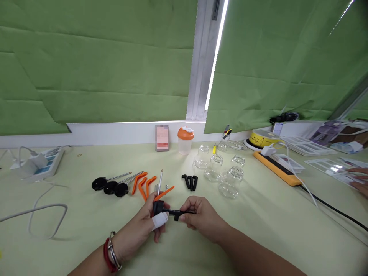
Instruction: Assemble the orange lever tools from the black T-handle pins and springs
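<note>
My left hand (151, 216), with a white wrap on the thumb, is closed around a black fitting (158, 207). A metal rod (160, 182) and an orange bent piece (164, 193) stick out from this hand; how they join is hidden. Pinched in my right hand (202, 216) is a slim black piece (177, 215), which reaches to the black fitting. Just beyond my hands lie several small black L-shaped pieces (190, 183). Several loose orange bent pieces (142, 184) and black discs with metal rods (110, 188) are to the left.
Several clear glass jars (228, 184) stand right of centre. Behind are an orange-lidded cup (185, 142) and a phone (162, 138). An orange power strip (277, 168) with cables lies right, a white one (47, 165) left. Another person's hand (360, 178) shows at the right edge.
</note>
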A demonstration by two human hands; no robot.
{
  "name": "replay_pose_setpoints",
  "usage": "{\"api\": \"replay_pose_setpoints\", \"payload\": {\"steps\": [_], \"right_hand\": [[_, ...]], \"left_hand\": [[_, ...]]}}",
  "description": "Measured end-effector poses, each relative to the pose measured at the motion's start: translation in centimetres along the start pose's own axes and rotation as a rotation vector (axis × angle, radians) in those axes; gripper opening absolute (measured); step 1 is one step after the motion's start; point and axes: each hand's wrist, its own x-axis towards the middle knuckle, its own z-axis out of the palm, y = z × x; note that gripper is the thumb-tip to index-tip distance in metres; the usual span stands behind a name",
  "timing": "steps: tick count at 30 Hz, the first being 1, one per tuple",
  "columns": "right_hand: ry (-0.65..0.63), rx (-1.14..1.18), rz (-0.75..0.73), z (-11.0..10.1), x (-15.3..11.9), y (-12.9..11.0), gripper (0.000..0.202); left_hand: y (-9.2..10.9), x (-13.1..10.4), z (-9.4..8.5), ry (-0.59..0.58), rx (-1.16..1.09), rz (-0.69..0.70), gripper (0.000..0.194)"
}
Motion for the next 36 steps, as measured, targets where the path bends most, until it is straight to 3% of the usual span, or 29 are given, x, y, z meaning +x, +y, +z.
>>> {"api": "replay_pose_setpoints", "payload": {"steps": [7, 13, 20, 26, 31, 36], "right_hand": [[0.042, -0.025, -0.077, -0.4, 0.1, -0.5, 0.012], [0.018, 0.015, -0.073, -0.7, 0.0, -0.6, 0.014], [0.000, -0.029, -0.097, -0.8, 0.2, -0.2, 0.014], [-0.033, -0.058, -0.091, -0.7, 0.1, 0.1, 0.013], [-0.052, -0.107, -0.140, -0.3, -0.1, 0.0, 0.011], [-0.055, -0.103, -0.144, 0.0, -0.3, 0.0, 0.012]], "left_hand": [[-0.7, 0.2, -1.2, -0.122, -0.350, 0.031, 0.059], [-0.7, 0.1, -1.1, -0.149, -0.441, 0.103, 0.040], [-0.3, -0.2, -0.5, -0.104, -0.511, 0.082, 0.032], [0.0, -0.3, -0.2, -0.064, -0.312, 0.126, 0.027], [-0.3, -0.4, 0.6, 0.124, -0.051, 0.099, 0.043], [-0.4, -0.5, 1.4, 0.221, 0.025, 0.131, 0.041]]}}
